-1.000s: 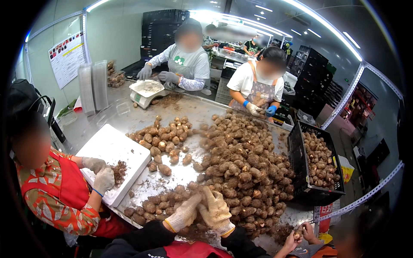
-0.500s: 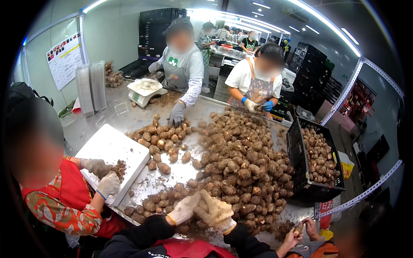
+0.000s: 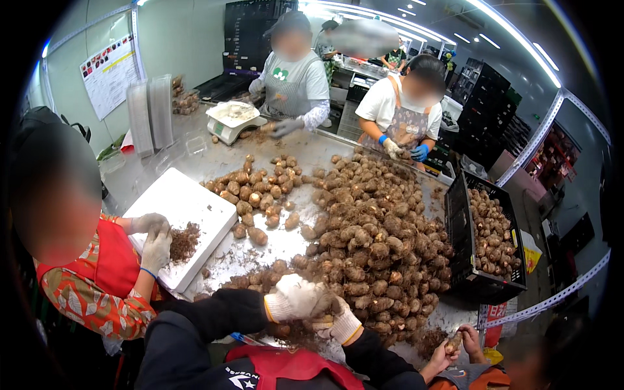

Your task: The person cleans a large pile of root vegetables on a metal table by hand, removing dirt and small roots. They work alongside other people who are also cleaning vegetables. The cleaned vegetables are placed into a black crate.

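Observation:
A small brown taro [image 3: 324, 303] is between my gloved hands, over the near edge of a big heap of hairy taros [image 3: 374, 240]. My left hand [image 3: 294, 297], in a white knit glove, is closed on its left side. Against its right and lower side curl the fingers of my right hand [image 3: 341, 325], gloved in white with a yellow-edged cuff. Those fingers are partly hidden. Loose root fibres and several more taros lie on the metal table [image 3: 276, 247] beneath and around my hands.
At left, a person's gloved hands [image 3: 155, 246] work over a white foam lid [image 3: 185, 198]. A smaller taro group [image 3: 257, 188] lies beyond. Black crate [image 3: 484, 240] of taros stands right; a scale [image 3: 234, 121] stands far left. Bare hands [image 3: 458, 344] hold a taro nearby.
My hands, pressed together before, now grip a taro between them. The far person's grey-gloved hand has left the smaller taro group, moving back toward the scale. The view has shifted slightly.

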Action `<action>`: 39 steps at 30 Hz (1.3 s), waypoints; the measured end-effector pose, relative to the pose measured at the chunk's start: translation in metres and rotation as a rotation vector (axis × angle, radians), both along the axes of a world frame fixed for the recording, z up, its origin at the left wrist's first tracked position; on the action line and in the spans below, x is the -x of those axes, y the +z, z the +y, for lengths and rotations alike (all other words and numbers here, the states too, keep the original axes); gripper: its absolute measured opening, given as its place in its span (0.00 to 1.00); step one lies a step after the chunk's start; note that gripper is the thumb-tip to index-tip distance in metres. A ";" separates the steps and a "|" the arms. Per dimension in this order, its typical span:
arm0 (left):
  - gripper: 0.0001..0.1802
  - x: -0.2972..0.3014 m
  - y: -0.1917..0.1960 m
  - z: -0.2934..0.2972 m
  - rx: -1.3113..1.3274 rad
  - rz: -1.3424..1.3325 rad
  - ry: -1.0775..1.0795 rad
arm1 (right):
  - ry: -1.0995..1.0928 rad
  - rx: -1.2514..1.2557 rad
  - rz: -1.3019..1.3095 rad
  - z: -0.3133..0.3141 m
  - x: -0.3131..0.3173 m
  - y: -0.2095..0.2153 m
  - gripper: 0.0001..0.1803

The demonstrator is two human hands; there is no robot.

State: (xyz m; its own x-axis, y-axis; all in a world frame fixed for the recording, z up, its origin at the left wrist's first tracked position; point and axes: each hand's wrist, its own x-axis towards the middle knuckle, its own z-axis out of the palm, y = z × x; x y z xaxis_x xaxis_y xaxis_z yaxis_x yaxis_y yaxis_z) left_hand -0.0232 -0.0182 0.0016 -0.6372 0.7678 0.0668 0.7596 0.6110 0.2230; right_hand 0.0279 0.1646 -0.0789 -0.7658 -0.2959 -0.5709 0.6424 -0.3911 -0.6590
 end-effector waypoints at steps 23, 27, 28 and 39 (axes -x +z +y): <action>0.17 0.002 -0.012 0.009 -0.407 0.160 0.166 | -0.402 -0.067 0.311 -0.039 0.012 0.062 0.28; 0.17 0.008 -0.008 0.000 -0.087 0.178 0.023 | -0.045 0.424 -0.278 -0.018 0.012 0.016 0.27; 0.16 0.009 0.013 0.001 -0.021 0.101 0.009 | -0.071 0.274 -0.303 -0.019 0.014 0.027 0.27; 0.14 0.003 -0.032 -0.018 -0.593 -0.496 0.161 | -0.221 -0.615 0.918 -0.033 0.018 0.051 0.22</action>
State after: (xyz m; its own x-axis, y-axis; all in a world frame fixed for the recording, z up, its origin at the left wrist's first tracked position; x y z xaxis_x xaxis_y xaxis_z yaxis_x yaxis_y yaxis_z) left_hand -0.0258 -0.0359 -0.0305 -0.8000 0.5888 0.1153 0.3987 0.3782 0.8354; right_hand 0.0098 0.1321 -0.0276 -0.9718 0.0355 0.2332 -0.2276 0.1183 -0.9665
